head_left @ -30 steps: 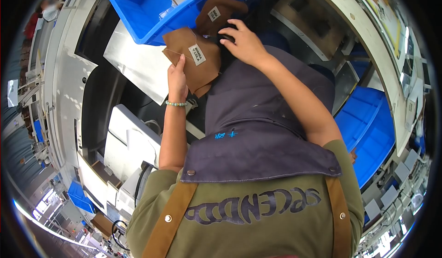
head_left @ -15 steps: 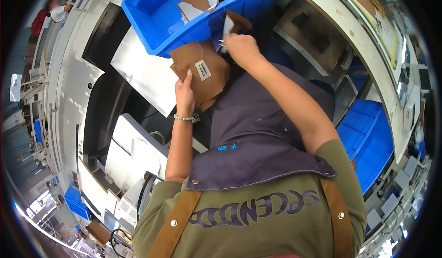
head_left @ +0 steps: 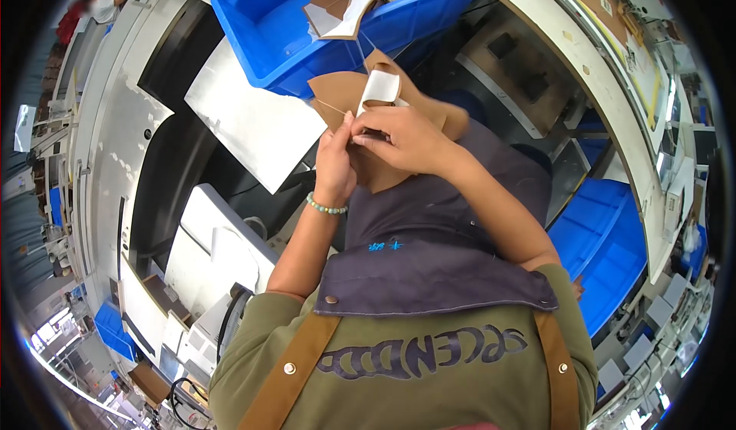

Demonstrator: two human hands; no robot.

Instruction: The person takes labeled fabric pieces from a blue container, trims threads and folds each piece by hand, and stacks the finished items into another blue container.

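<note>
My left hand (head_left: pixel 334 168) is closed, thumb and fingers pinching the near edge of a brown leather-like piece (head_left: pixel 337 90) above my lap. My right hand (head_left: pixel 406 137) meets it there, fingers bent together; a small dark shape shows under them, but I cannot make out what it is. Beyond the right hand, a brown piece curls up and shows its white backing (head_left: pixel 381 87). A thin thread runs from the brown pieces toward the blue bin (head_left: pixel 287 75). The printed white label is hidden now.
More brown pieces with white backing (head_left: pixel 349 17) lie in the blue bin ahead. A white panel (head_left: pixel 253 119) slants at its left. Another blue bin (head_left: pixel 594 246) stands at my right. A person (head_left: pixel 103 6) is far off at upper left.
My right hand has come down and left to my left hand, bringing a brown piece with it. A metal tip seen at its fingers earlier is out of sight. The label has turned from view.
</note>
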